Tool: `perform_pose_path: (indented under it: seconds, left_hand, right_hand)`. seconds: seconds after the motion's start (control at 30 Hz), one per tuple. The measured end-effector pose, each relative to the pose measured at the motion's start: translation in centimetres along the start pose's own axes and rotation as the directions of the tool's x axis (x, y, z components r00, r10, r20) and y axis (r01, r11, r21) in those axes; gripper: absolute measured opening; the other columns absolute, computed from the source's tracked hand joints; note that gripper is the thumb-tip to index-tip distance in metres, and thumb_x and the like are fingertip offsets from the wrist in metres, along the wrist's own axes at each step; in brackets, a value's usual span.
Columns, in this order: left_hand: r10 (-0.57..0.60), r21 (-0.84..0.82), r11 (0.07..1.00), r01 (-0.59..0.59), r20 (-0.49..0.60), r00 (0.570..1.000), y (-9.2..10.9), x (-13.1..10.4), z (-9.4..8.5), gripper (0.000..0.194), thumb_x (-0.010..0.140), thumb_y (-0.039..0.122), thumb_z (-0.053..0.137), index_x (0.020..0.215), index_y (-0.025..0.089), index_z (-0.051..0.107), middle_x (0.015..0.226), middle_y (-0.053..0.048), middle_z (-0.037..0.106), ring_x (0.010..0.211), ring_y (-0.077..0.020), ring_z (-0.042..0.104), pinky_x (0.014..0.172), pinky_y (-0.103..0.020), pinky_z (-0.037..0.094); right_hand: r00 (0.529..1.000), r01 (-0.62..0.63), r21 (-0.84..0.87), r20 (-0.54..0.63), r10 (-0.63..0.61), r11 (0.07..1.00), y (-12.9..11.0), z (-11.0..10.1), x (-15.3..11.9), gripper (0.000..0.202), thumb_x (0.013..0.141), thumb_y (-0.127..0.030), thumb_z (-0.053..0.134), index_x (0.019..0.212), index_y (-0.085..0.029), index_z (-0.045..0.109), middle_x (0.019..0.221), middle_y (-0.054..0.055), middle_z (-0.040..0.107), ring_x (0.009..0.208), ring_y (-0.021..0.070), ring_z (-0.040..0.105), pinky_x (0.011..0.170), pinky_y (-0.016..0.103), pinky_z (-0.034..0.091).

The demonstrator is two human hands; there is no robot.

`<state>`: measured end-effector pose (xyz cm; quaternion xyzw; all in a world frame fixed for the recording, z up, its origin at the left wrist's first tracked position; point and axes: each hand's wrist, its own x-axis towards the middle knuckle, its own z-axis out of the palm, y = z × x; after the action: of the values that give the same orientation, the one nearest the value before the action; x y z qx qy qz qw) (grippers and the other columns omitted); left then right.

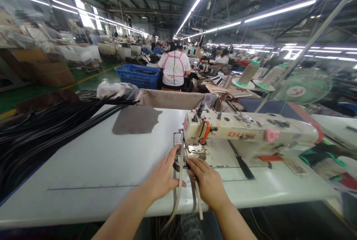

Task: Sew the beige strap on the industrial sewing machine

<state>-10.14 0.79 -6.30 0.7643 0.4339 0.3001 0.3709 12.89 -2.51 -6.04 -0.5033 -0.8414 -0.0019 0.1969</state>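
A white sewing machine (242,130) stands on the pale table, its needle area just ahead of my hands. A narrow beige strip (180,173) runs down from the machine head and curves over the table's front edge. My left hand (164,173) is beside this strip, thumb and fingers spread apart, fingertips near the machine bed. Close to the needle plate, my right hand (205,178) has its fingers together, pressed on a second beige strip (199,199) whose end hangs toward the table edge. Its fingertips partly cover that strip.
A grey-brown flat piece (135,120) lies on the table (92,158). Long black strips (55,132) are heaped at left. A black-handled screwdriver (245,166) lies beneath the machine arm. Thread cones, a green fan (304,86), a blue crate (138,76) and a seated person (175,65) are beyond.
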Motion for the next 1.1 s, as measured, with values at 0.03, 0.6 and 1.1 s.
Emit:
perform_pose_path:
  seconds: [0.03,0.6,1.1]
  left_hand:
    - [-0.019,-0.021,1.0,0.019,-0.001,1.0,0.0,0.0,0.1,0.122,0.069,0.025,0.089,0.167,0.028,0.015,0.171,-0.015,0.027,0.155,-0.0368,0.034,0.122,-0.056,0.039]
    - [-0.115,0.116,0.987,0.106,0.071,0.991,1.2,-2.0,-0.4,0.053,0.083,0.009,0.056,0.134,0.022,0.058,0.097,-0.003,0.067,0.082,-0.0198,0.062,0.083,-0.033,0.052]
    - [-0.107,0.203,0.976,0.08,0.125,0.986,4.1,-5.6,-2.7,0.025,0.103,0.026,0.045,0.089,0.021,0.066,0.089,-0.005,0.065,0.089,-0.0217,0.063,0.081,-0.032,0.046]
  right_hand:
    - [1.0,-0.007,0.021,-0.002,0.007,1.0,0.0,-0.1,0.0,0.038,0.103,-0.02,0.056,0.139,-0.019,0.065,0.143,0.011,0.068,0.132,0.0305,0.061,0.111,0.05,0.056]
    - [0.937,-0.333,0.337,0.017,0.348,0.881,-1.2,-1.6,-1.9,0.044,0.086,-0.008,0.057,0.128,-0.019,0.064,0.126,0.013,0.065,0.11,0.0252,0.07,0.098,0.04,0.061]
    - [0.928,-0.326,0.292,0.281,0.245,0.899,-5.8,-4.1,-2.4,0.027,0.098,-0.017,0.065,0.124,-0.02,0.069,0.102,0.009,0.074,0.092,0.0269,0.07,0.083,0.036,0.054]
